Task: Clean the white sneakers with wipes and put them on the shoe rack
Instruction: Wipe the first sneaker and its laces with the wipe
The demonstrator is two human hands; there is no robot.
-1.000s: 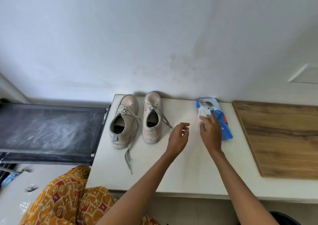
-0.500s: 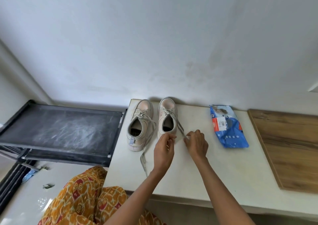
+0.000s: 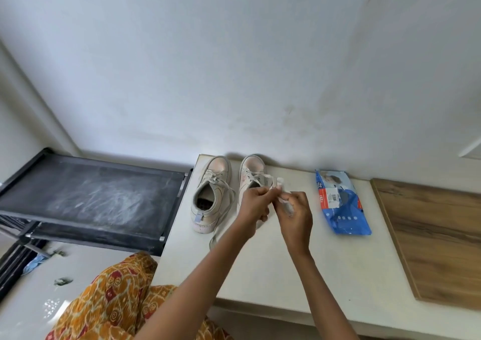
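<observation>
Above the half-hidden right sneaker point(image 3: 250, 173), left hand point(image 3: 253, 204) and right hand point(image 3: 295, 208) pinch a blurred wipe point(image 3: 282, 196).

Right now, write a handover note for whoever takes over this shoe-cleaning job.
Left hand and right hand: both pinch a white wipe between them, held above the right sneaker.
Left sneaker stands beside it on the white table, laces loose.
Blue wipes pack lies flat to the right, apart from the hands.
Black shoe rack stands to the left of the table, its top shelf dusty.
Done: one wipe is out of the pack.
Left: wipe both sneakers, then set them on the rack.
</observation>
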